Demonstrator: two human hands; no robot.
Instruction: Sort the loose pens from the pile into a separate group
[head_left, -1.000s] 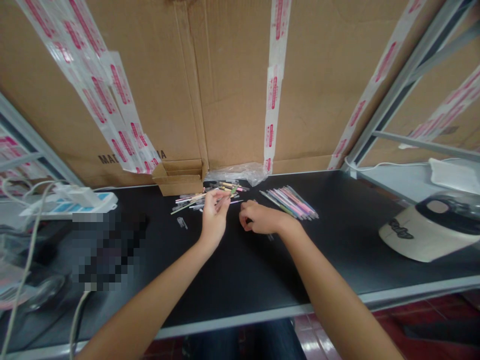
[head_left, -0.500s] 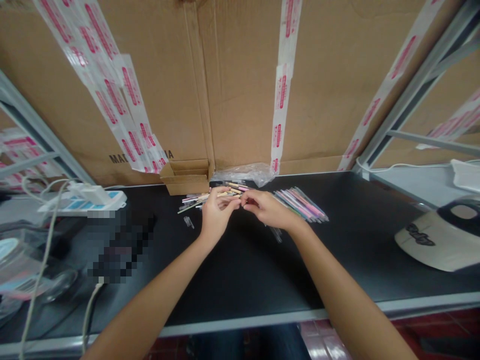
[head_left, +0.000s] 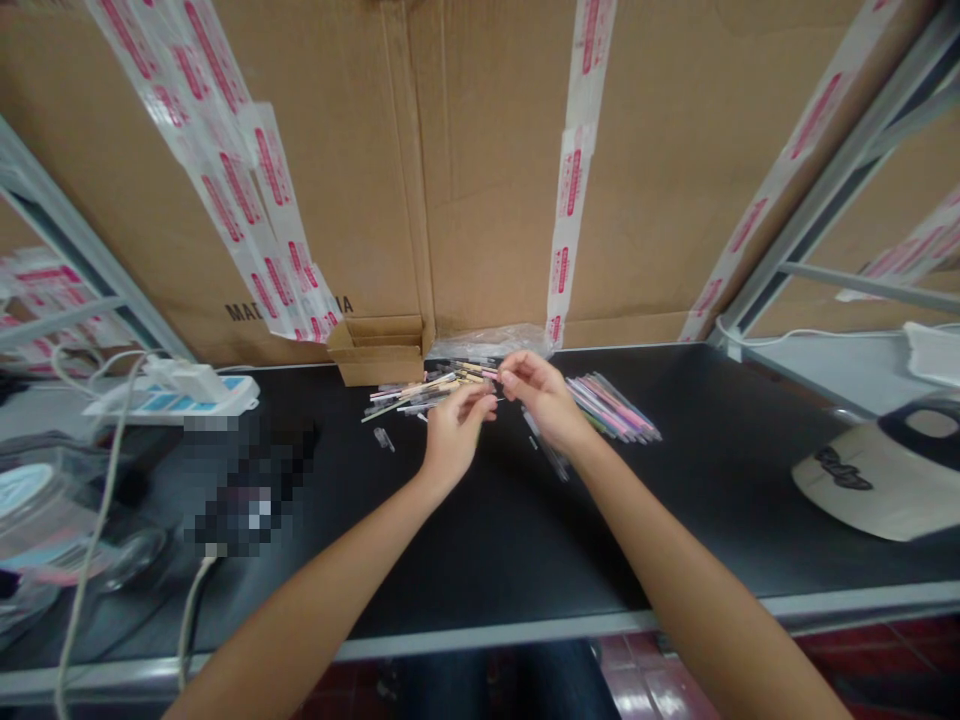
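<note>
My left hand (head_left: 456,425) is pinched closed at the front edge of a loose pile of thin sticks (head_left: 409,395); what its fingertips hold is too small to name. Just right of and above it, my right hand (head_left: 541,395) is closed, thumb against fingers, by the pink end of a thin stick (head_left: 487,372). Whether it grips that stick is unclear. Right of my right hand lies a neat row of colourful pens (head_left: 619,408). Several clear slim pieces (head_left: 553,458) lie below my right wrist, and a small clear cap (head_left: 384,439) sits left of my left hand.
A small open cardboard box (head_left: 379,352) and clear plastic wrap (head_left: 491,343) stand behind the pile. Left are a power strip (head_left: 225,398), cables, a blurred dark object (head_left: 247,495) and a clear tub (head_left: 37,520). A cap (head_left: 862,475) lies right on the black table (head_left: 510,560).
My hands have moved apart; the right one is raised above the left, which has shifted slightly down and right. The whole view has shifted a little.
</note>
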